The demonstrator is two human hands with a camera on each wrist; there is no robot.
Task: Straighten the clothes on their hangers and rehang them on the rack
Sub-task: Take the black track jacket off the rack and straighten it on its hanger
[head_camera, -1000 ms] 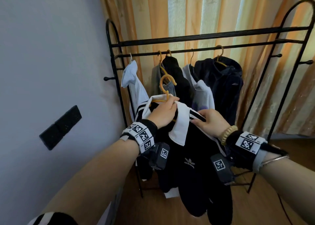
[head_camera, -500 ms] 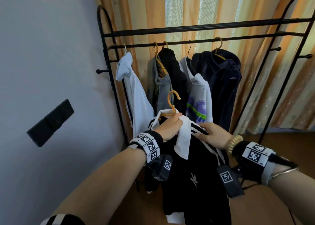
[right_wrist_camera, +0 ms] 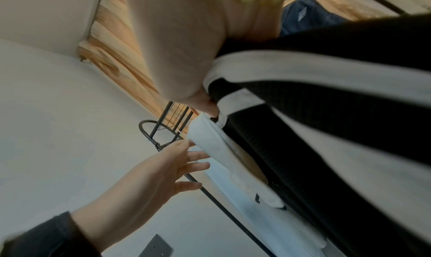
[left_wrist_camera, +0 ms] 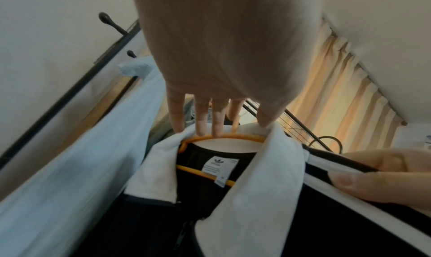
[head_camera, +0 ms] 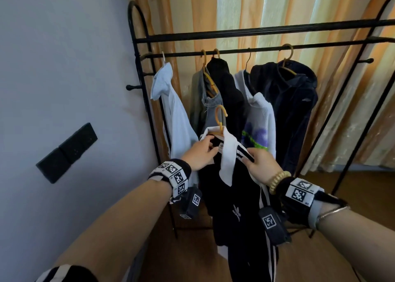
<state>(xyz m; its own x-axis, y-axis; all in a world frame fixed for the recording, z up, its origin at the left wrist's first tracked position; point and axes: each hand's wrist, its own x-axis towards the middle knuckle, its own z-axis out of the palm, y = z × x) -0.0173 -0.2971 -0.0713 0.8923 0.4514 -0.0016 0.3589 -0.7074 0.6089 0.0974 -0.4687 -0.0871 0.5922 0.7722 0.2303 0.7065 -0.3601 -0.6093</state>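
Jacket [head_camera: 241,198], black with white collar and white stripes, on an orange hanger [head_camera: 219,121], held off the rack [head_camera: 256,32] in front of the clothes hanging there. Hanger hook free in the air, below the rails and not on either one.

Left hand [head_camera: 201,152] at the left side of the collar: fingers [left_wrist_camera: 200,117] straight and lightly spread, tips touching the collar edge and the hanger's top bar (seen plainly from the left wrist). Nothing gripped.

Right hand [head_camera: 259,164] at the striped right shoulder, thumb and fingers pinching a fold of the fabric just beside the collar; the jacket's weight appears carried there.

On the rear rail, left to right: pale blue shirt [head_camera: 173,119], grey garment [head_camera: 203,102], black garment [head_camera: 228,93], white top with purple and green print [head_camera: 259,119], dark navy hooded jacket [head_camera: 292,102]. The blue shirt hangs just beside the held jacket's left sleeve.

Striped orange curtain [head_camera: 267,3] behind the rack. Grey wall to the left with a dark switch plate [head_camera: 67,152]. Wood floor below.
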